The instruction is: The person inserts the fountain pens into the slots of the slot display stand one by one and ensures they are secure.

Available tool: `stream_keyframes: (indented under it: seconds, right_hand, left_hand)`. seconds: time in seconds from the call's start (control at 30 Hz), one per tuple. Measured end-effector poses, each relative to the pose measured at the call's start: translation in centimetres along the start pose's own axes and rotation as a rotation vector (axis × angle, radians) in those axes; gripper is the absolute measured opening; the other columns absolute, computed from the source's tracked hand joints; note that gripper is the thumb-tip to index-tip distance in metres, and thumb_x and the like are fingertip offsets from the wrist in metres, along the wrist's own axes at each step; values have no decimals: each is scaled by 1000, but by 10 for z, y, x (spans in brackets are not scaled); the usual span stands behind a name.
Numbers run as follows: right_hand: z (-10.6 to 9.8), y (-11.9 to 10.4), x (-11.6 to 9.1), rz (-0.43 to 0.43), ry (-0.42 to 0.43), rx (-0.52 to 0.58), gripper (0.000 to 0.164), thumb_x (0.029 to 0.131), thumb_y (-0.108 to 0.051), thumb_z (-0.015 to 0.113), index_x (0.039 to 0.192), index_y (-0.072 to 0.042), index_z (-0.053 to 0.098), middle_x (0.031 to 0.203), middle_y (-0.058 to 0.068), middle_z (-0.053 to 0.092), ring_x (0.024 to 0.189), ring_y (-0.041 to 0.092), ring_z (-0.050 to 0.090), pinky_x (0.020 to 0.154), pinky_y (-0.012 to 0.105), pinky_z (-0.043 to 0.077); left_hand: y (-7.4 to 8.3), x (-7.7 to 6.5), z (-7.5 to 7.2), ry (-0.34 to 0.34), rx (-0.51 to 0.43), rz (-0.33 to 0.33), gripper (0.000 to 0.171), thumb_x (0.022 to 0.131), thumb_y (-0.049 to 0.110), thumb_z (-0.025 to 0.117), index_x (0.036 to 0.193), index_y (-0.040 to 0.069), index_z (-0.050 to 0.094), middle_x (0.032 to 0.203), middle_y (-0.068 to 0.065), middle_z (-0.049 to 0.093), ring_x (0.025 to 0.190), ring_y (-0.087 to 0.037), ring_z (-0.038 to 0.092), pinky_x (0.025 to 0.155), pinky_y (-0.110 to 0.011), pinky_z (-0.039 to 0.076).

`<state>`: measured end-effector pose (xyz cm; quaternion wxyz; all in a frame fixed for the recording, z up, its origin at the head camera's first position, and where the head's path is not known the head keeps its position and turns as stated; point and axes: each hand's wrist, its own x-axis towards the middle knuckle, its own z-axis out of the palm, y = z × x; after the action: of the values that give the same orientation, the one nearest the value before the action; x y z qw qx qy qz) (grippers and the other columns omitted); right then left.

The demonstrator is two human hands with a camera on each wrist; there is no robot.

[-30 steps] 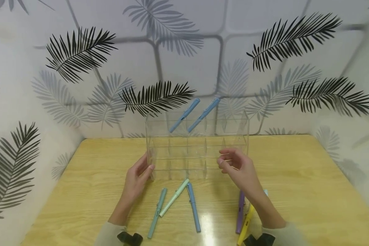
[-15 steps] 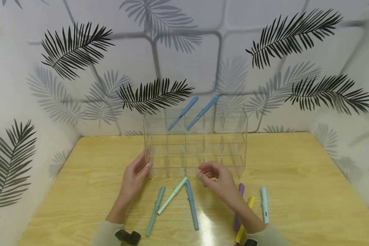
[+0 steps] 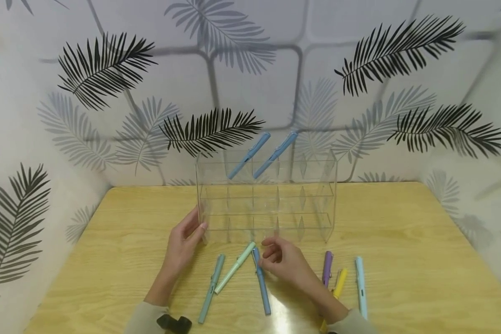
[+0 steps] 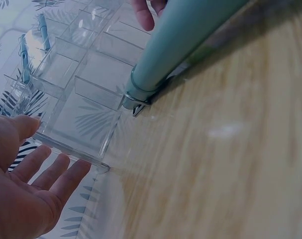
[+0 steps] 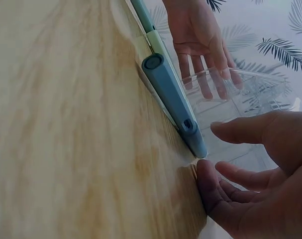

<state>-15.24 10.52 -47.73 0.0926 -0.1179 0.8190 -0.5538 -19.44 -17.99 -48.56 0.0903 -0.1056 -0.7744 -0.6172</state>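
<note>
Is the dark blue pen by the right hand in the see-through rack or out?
Out: the dark blue pen lies on the wooden table, in front of the see-through rack.

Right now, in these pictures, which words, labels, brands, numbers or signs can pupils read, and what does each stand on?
Readable text: none.
Light blue pen: a small dark mark on the barrel, too small to tell whether it is lettering.
Blue pen by the right hand: no legible lettering.
Clear rack: no lettering visible.
Wall: printed leaves and lines, no words.
</note>
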Motion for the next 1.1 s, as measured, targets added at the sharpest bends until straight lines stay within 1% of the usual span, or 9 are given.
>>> stream_keyframes:
  seconds: [0.13, 0.23, 0.37, 0.5, 0.63, 0.8, 0.93, 1.1]
  right_hand:
    - [6, 0, -3, -8, -12, -54, 46, 87, -12, 81, 125, 5, 61, 100, 9, 65, 87, 19, 62, 72, 22, 56]
    - [11, -1, -4, -36, -21, -131, 49, 87, -14, 82, 126, 7, 61, 97, 7, 62, 86, 19, 57, 71, 23, 53]
    - [17, -1, -5, -86, -25, -235, 52, 85, -12, 83, 127, 10, 61, 93, 3, 59, 83, 18, 53, 70, 24, 50]
    - [17, -2, -5, -104, -23, -286, 49, 85, -9, 82, 126, 11, 63, 89, 0, 58, 80, 16, 53, 68, 23, 50]
    - [16, -2, -6, -107, -33, -303, 38, 87, -7, 79, 120, 8, 67, 89, -1, 60, 79, 13, 56, 68, 22, 52]
    - [15, -2, -6, -139, -23, -326, 23, 86, -4, 76, 108, 3, 72, 88, 0, 66, 78, 11, 61, 70, 22, 56]
    - [14, -2, -6, -153, -15, -317, 20, 86, -2, 75, 105, 2, 73, 88, 0, 68, 78, 11, 63, 70, 21, 57]
    - [12, -2, -5, -114, -22, -270, 23, 85, -2, 73, 108, 2, 72, 87, -1, 67, 77, 11, 62, 67, 20, 57]
  left_hand:
    - [0, -1, 1, 7, -7, -1, 53, 104, 8, 61, 154, 1, 44, 152, -22, 48, 136, -41, 51, 100, -31, 52]
    - [1, -1, 1, 8, -6, -14, 53, 104, 9, 61, 154, 2, 44, 152, -21, 48, 136, -40, 51, 100, -32, 53]
    - [2, -1, 0, 3, -4, -13, 53, 104, 9, 61, 154, 1, 44, 153, -20, 47, 137, -39, 51, 103, -33, 51]
    - [2, 0, 0, 0, -7, -4, 53, 104, 8, 60, 154, 0, 43, 154, -20, 46, 137, -39, 50, 105, -32, 50]
    - [1, -1, 0, 1, -5, -10, 53, 104, 8, 61, 154, 1, 43, 154, -20, 47, 138, -39, 50, 105, -33, 50]
    - [2, -1, 0, 2, 9, -7, 53, 104, 10, 61, 154, 2, 43, 153, -21, 48, 137, -40, 50, 103, -35, 51]
    - [2, 0, 0, 2, 19, -2, 53, 105, 9, 61, 154, 2, 43, 152, -21, 49, 136, -40, 51, 103, -35, 51]
    - [2, -1, 1, 3, 30, -14, 53, 105, 9, 61, 154, 0, 43, 152, -22, 49, 136, -40, 51, 104, -38, 51]
